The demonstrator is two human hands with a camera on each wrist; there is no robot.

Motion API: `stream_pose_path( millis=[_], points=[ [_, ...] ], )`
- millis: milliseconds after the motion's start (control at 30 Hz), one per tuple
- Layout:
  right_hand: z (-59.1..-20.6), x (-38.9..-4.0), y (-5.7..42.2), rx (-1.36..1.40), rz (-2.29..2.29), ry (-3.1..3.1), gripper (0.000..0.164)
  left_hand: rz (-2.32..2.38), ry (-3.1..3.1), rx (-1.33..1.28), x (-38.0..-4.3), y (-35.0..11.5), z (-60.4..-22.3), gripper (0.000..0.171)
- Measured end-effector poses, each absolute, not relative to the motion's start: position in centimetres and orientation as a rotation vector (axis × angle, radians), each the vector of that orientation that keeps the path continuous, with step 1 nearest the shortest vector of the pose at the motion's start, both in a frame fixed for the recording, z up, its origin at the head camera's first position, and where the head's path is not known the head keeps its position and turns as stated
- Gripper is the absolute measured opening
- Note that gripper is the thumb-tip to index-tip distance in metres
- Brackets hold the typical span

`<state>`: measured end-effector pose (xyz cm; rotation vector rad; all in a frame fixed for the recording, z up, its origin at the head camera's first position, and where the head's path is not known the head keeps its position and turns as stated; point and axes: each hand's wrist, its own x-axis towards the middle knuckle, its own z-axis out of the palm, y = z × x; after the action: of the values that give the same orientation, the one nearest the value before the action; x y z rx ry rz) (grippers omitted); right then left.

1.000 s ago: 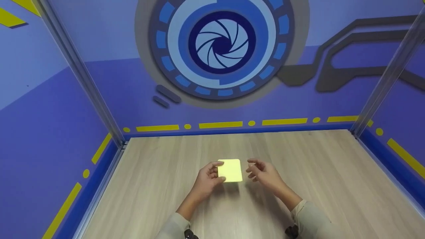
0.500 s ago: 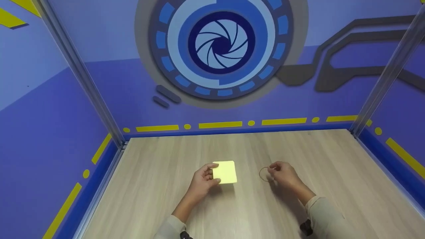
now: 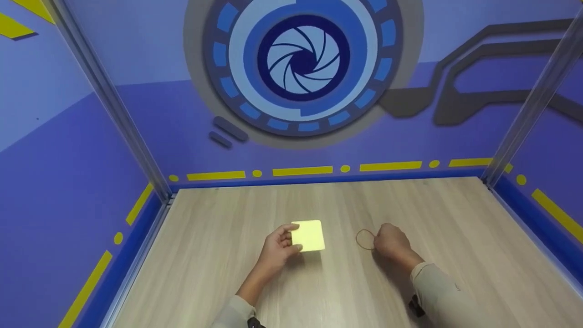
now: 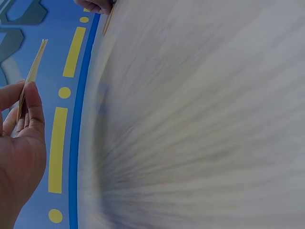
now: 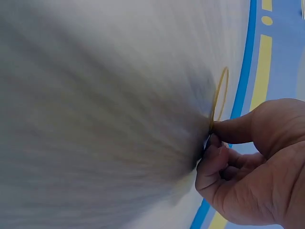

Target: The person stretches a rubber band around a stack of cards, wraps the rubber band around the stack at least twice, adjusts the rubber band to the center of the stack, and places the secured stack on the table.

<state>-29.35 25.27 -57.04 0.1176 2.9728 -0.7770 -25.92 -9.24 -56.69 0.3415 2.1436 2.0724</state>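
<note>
In the head view my left hand [image 3: 278,246] holds a square of pale yellow note paper [image 3: 308,235] by its left side, thumb at the near corner and a finger at the far one. Seen edge-on in the left wrist view, the note paper [image 4: 35,67] is thin and its top edge parts slightly into layers. Off to the right, my right hand [image 3: 391,241] pinches a thin tan rubber band [image 3: 357,238], whose loop sticks out leftward, close over the table. The right wrist view shows the rubber band [image 5: 226,78] rising from between thumb and fingers.
The wood-grain table [image 3: 218,218] lies under both hands. A blue-purple back wall [image 3: 155,132] with a printed round emblem closes the far side. Side walls stand at left and right, with metal posts [image 3: 114,95] in the corners.
My right hand has moved right, away from the note paper, and the rubber band's loop now shows at its fingers. My left hand has shifted slightly left with the note paper.
</note>
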Motion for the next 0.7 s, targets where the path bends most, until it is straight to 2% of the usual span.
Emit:
stream_pose_path(
  millis=[133,233,367,500,700],
  points=[
    [-56.9,-29.3,25.3,0.058,-0.909,2.915,0.013,2.072,2.138,0.327,-25.9,-9.2,-56.7,0.054],
    [-56.8,-29.2,25.6,0.06,-1.214,2.71,0.009,2.073,2.131,0.325,-25.8,-9.4,-56.8,0.055],
    [-56.7,-29.2,26.5,0.026,-1.619,2.219,0.01,2.072,2.138,0.323,-25.6,-9.6,-56.8,0.055],
    [-56.5,-28.9,27.5,-0.039,-1.784,1.822,0.021,2.07,2.15,0.329,-25.6,-9.7,-56.7,0.055],
    [-55.8,-28.2,27.5,-0.066,-1.877,1.727,0.024,2.094,2.147,0.327,-25.7,-9.9,-56.6,0.055]
  ],
)
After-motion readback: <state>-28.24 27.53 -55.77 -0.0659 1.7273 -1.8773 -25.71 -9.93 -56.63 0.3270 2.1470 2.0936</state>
